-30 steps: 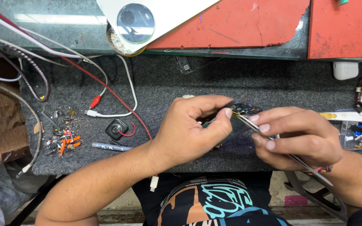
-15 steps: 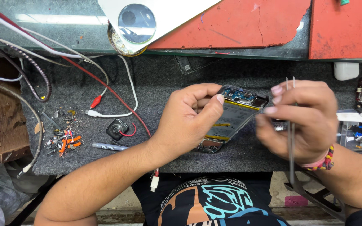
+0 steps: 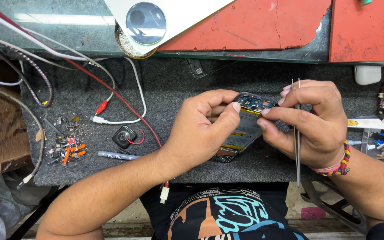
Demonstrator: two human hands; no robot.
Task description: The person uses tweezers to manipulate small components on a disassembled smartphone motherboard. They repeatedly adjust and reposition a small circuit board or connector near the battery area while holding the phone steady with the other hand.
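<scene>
1. An opened smartphone with its back cover removed, showing a blue circuit board at the top and a pale battery with yellow strips (image 3: 244,129), is held between both hands, tilted, just above the dark grey felt work mat (image 3: 170,84).
2. The left hand (image 3: 201,131) is closed around the left edge of the phone; its thumb presses near the top corner and the other fingers curl behind the body.
3. The right hand (image 3: 316,122) is also mostly closed. Its thumb and forefinger touch the top right part of the phone, near the circuit board.
4. The same right hand keeps a pair of thin metal tweezers (image 3: 297,133) between its fingers; the tweezers stand almost upright, tips pointing up, apart from the phone.
5. A braided bracelet in red, yellow and black (image 3: 341,163) is on the right wrist.
6. On the mat, left of the left hand, lie a small black round part with a red wire (image 3: 124,137) and a grey pen-shaped tool (image 3: 117,155).
7. Further left there is a small heap of orange and dark scraps (image 3: 70,146).
8. A white cable (image 3: 132,106) and a red wire with a red clip (image 3: 103,106) run across the mat from the upper left.
9. At the back edge stands a round metal tin (image 3: 132,46), partly under a white lamp head with a round lens (image 3: 146,18).
</scene>
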